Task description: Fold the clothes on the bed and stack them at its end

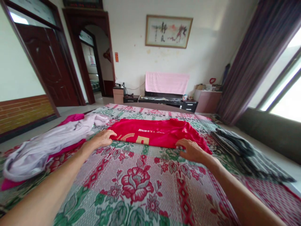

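A red T-shirt (156, 133) with white lettering and a gold print lies folded into a wide strip across the flowered bedspread (136, 182). At its left front corner, my left hand (103, 138) has its fingers closed on the cloth. My right hand (191, 150) grips the near edge toward the right, with fingers over the fabric and the thumb close to the bedspread. Past the right hand, the shirt's right end is loose and wrinkled.
To the left lies a pale lilac garment (50, 142) over bright pink cloth (72, 118). Dark striped clothing (249, 153) rests on the right. Beyond the bed stand a low black cabinet (191, 106) and a screen draped with a pink towel (166, 82). A purple curtain (254, 59) hangs at the right.
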The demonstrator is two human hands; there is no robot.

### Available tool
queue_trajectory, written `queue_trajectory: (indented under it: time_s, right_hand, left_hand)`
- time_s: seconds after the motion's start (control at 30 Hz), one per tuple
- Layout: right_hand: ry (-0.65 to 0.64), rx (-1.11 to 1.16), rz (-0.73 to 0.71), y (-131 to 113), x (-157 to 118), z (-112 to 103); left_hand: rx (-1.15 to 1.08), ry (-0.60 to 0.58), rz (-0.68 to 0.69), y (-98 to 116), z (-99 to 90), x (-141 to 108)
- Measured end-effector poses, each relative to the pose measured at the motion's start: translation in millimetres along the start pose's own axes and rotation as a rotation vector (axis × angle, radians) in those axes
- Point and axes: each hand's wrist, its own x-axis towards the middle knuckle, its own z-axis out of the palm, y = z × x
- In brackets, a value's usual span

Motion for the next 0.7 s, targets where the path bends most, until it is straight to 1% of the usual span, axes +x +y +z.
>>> queue_trajectory:
  time_s: [0.03,0.1,0.17,0.27,0.33,0.43,0.53,0.6,0.7]
  right_hand:
    - [-0.017,-0.020,0.017,2,-3,0]
    - [-0.042,-0.039,0.059,8,-8,2]
    - [-0.036,-0.026,0.073,14,-10,5]
    - [-0.019,0.015,0.048,22,-10,10]
    - [0.018,0.019,0.064,25,-9,13]
    - [0.090,0.015,0.119,25,-6,17]
    - [0.133,-0.009,0.166,22,-3,16]
    - [0.131,-0.035,0.177,21,-3,12]
    - [0.097,-0.065,0.161,18,-1,3]
  left_hand:
    - [-0.009,0.001,-0.003,-3,1.2,-3]
    - [-0.012,0.046,-0.029,-8,5.4,-8]
    - [-0.009,0.116,-0.031,-10,11.1,-11]
    - [0.009,0.224,0.006,-10,19.0,-13]
    - [0.042,0.265,0.010,-8,21.9,-12]
    - [0.109,0.279,-0.029,-3,21.8,-9]
    - [0.145,0.291,-0.139,1,18.5,-7]
    - [0.148,0.296,-0.194,1,15.3,-7]
    - [0.152,0.314,-0.200,-2,9.0,-10]
